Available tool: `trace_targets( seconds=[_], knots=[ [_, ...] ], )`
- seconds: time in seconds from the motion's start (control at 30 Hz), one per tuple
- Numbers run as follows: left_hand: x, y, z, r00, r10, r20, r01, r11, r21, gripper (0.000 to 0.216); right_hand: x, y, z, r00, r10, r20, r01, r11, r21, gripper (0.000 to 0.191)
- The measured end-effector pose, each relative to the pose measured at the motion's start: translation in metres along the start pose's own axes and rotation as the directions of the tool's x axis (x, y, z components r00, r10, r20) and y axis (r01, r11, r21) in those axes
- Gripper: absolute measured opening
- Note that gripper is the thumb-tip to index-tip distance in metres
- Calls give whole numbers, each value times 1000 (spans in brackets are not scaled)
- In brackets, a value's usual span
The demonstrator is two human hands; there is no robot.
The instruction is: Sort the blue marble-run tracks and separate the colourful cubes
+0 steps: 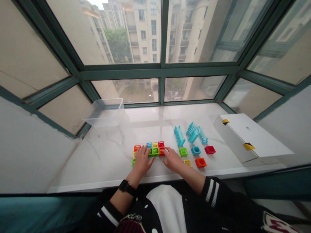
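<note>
Black sleeves (211, 191) end in spread hands (142, 160) (173, 159) resting on colourful plastic cubes (152, 150).

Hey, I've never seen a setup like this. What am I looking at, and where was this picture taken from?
This picture comes from a camera worn on a person's head, looking down at their own hands. There's no machine. The left hand, with a black watch on its wrist, and the right hand rest on a row of colourful square plastic pieces, clearly gripping nothing. Nearby on the white marble windowsill are ribbed translucent blue pieces, a clear plastic tub and a white box.
</note>
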State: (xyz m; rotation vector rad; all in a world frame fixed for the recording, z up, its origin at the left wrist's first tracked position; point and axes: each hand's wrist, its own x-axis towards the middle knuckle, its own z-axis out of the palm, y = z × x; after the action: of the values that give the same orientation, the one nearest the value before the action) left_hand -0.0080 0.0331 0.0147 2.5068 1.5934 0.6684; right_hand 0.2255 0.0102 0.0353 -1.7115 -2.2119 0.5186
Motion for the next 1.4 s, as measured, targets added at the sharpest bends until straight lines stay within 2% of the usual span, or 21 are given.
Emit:
trace_targets(
  seconds=[0.13, 0.27, 0.53, 0.67, 0.87, 0.97, 1.17, 1.3, 1.4],
  knots=[
    [8, -1, 17, 999, -29, 37, 27, 999, 40, 55, -1, 0, -3, 996, 39, 83, -34, 998, -55, 57],
    [4, -6, 26, 999, -18, 45, 17, 999, 32, 54, -3, -1, -8, 993, 43, 105, -35, 996, -80, 53],
    [2, -6, 23, 999, -5, 39, 5, 1000, -14, 51, -5, 0, -5, 993, 57, 104, -48, 995, -83, 51],
    [2, -6, 22, 999, 7, 33, -6, 999, -44, 57, -4, 3, -5, 992, 71, 100, -61, 993, -105, 50],
    [3, -6, 17, 998, 31, 53, -27, 997, -74, 67, -5, 11, -9, 993, 80, 92, -66, 988, -142, 35],
    [3, -5, 16, 998, 28, 48, -23, 996, -84, 62, -7, 10, -10, 994, 58, 89, -43, 986, -159, 29],
    [3, -5, 15, 1000, -3, 13, 4, 994, -107, 47, -6, -3, -6, 999, -37, -37, 32, 989, -141, 33],
    [1, -2, 12, 1000, -13, 5, 13, 996, -89, 52, -5, -10, 2, 992, -129, 5, 128, 985, -117, 25],
    [0, 1, 9, 1000, 8, 20, -6, 997, -81, 40, -5, -9, 12, 986, -164, 20, 166, 983, -79, 15]
  ],
)
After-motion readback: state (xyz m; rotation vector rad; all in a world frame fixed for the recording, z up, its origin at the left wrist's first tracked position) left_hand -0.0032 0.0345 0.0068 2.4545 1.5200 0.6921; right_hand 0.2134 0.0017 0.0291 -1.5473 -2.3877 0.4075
